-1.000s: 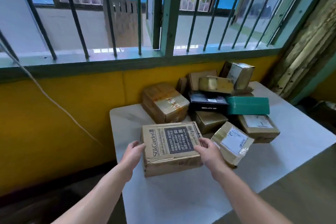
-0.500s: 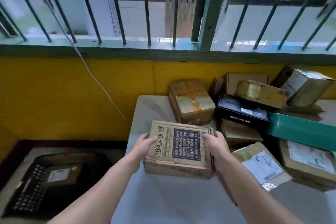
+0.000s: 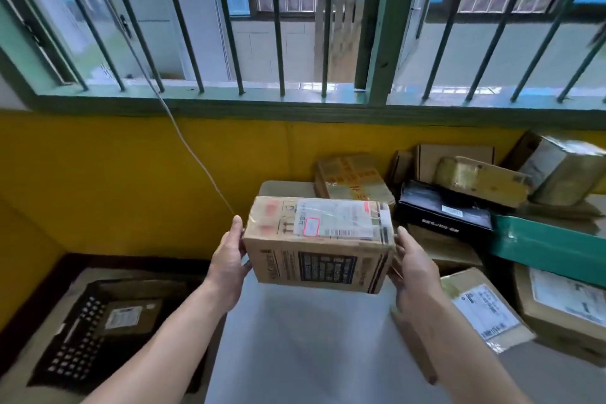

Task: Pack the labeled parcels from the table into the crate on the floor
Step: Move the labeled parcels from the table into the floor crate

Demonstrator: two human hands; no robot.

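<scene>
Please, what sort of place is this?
Probably a parcel sorting or dispatch room. A heap of brown cardboard parcels with shipping labels lies on the grey table, a black perforated plastic crate on the floor holds one, and the left hand and right hand grip another labelled cardboard box.

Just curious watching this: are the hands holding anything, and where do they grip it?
Yes: a cardboard parcel, held by its two ends, left hand on one, right hand on the other.

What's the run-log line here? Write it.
cardboard parcel: held above table, shipping label up | left hand: grips left side | right hand: grips right side | black crate: on floor, one labeled parcel inside
</scene>
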